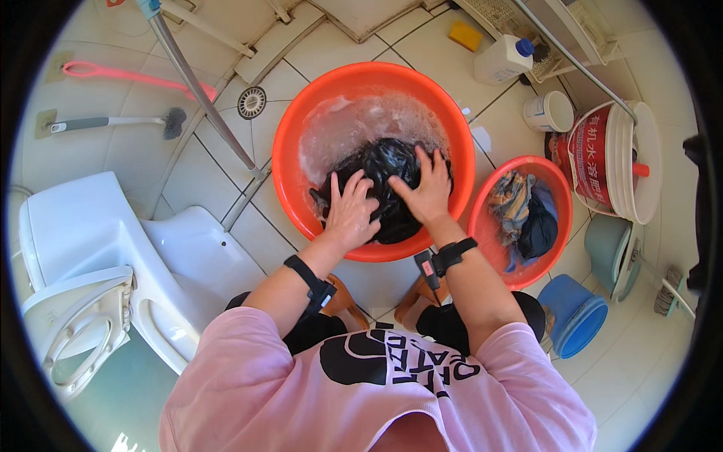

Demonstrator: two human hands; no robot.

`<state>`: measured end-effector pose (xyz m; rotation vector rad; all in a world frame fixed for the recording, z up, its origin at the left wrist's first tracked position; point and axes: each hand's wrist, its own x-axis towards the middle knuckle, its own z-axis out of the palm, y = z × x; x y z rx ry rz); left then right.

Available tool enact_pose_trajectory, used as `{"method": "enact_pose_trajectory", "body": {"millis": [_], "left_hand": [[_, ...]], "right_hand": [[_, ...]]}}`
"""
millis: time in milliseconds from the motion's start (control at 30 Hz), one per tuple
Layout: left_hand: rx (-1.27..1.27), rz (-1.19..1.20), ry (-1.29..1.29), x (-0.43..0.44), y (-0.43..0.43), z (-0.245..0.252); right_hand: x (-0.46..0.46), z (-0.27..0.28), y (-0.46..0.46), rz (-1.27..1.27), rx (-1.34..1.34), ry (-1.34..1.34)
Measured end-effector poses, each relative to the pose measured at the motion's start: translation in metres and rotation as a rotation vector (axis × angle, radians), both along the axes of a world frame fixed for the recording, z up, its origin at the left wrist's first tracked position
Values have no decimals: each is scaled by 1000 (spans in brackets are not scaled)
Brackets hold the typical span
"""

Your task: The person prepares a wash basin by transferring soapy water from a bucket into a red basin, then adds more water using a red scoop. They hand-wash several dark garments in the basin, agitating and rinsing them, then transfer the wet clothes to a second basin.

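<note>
A large orange plastic basin (373, 252) stands on the tiled floor before me, holding soapy water (350, 127) with foam around its sides. In its near half lies a wet black garment (390, 164), bunched up and shiny. My left hand (353, 209) rests on the left part of the cloth, fingers spread and bent. On the right part lies my right hand (426, 189), its thumb and fingers apart. Both palms face down, and neither hand visibly grips the fabric. Some fingertips of my right hand are hard to make out against the cloth.
A smaller red basin (480, 248) with clothes (514, 198) stands at right. Beyond are a white bucket (618, 164), a blue bucket (570, 316), a white jug (502, 59) and a yellow sponge (465, 36). Left are a metal pole (197, 85), a floor drain (252, 102) and white toilet (85, 226).
</note>
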<state>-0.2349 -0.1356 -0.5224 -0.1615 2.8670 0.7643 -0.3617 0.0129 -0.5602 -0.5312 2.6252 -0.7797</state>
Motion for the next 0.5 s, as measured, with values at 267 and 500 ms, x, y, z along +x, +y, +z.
{"method": "enact_pose_trajectory", "body": {"millis": [267, 500], "left_hand": [[-128, 41, -430, -22, 0, -67], [32, 59, -635, -93, -49, -103]], "right_hand": [[8, -16, -40, 113, 384, -158], [-66, -106, -77, 311, 509, -384]]}}
